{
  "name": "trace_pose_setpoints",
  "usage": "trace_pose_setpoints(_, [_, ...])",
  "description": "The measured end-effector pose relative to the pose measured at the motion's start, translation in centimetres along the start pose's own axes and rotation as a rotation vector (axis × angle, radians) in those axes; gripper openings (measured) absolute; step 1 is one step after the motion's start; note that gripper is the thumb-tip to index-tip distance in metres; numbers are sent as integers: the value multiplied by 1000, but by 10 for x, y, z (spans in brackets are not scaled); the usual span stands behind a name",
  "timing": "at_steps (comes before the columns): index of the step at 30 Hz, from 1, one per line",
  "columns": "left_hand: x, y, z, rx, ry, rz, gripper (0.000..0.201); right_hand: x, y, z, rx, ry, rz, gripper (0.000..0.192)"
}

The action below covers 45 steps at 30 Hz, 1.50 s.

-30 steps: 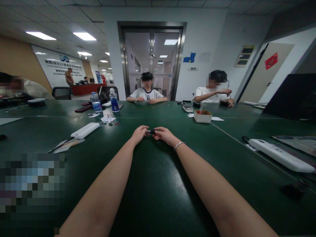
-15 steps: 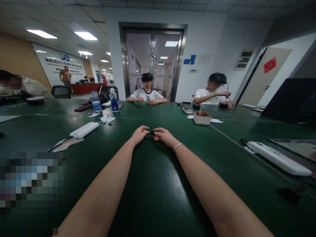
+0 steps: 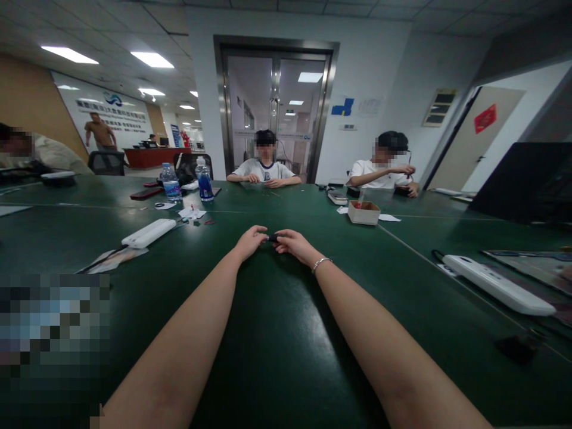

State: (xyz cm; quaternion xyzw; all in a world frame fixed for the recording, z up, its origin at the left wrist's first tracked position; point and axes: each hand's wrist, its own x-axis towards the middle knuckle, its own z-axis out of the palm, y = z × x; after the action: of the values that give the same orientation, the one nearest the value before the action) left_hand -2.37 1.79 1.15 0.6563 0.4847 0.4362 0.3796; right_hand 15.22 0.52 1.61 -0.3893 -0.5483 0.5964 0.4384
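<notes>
A small black object is between my two hands, above the green table. It is too small and dark for me to tell its kind; its left end looks lighter. My right hand pinches it between thumb and fingers. My left hand comes at it from the other side, with thumb and fingertips closed at its left end. What those left fingertips grip is partly hidden. A silver bracelet circles my right wrist.
White power banks with cables lie at left and right. Two bottles stand beyond my left hand, near paper scraps. An open box sits farther right. Two people sit across the table, another at far left.
Both hands keep their hold around the small black object, with slightly more of it showing. The view has turned a little. In the background, a standing person has come closer.
</notes>
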Motion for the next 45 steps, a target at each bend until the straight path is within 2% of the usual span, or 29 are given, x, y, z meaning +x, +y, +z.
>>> trace_pose_setpoints(6, [0, 0, 0, -24, -31, 13, 31, 0, 0, 0, -14, -7, 1, 15])
trace_pose_setpoints(11, [1, 0, 1, -30, -41, -27, 32, 0, 0, 0, -9, 3, 0, 16])
trace_pose_setpoints(14, [2, 0, 1, -13, -38, 10, 31, 0, 0, 1, -16, 3, 0, 15])
trace_pose_setpoints(20, [-3, 8, 0, -6, -42, -23, 30, 1, 0, 0, -23, 4, 9, 15])
trace_pose_setpoints(29, [-7, 6, -2, -102, -9, 103, 26, 1, -1, 1, -21, 12, 11, 11])
trace_pose_setpoints(38, [-5, 3, -3, -199, -28, 111, 25, -1, -2, 2, 2, 18, 4, 14])
trace_pose_setpoints(41, [-6, 4, -3, -187, -37, 88, 23, -1, -2, 3, -1, 23, 0, 15])
trace_pose_setpoints(45, [-7, 9, -1, -102, -74, -9, 17, -1, -3, 2, -1, 16, -2, 16])
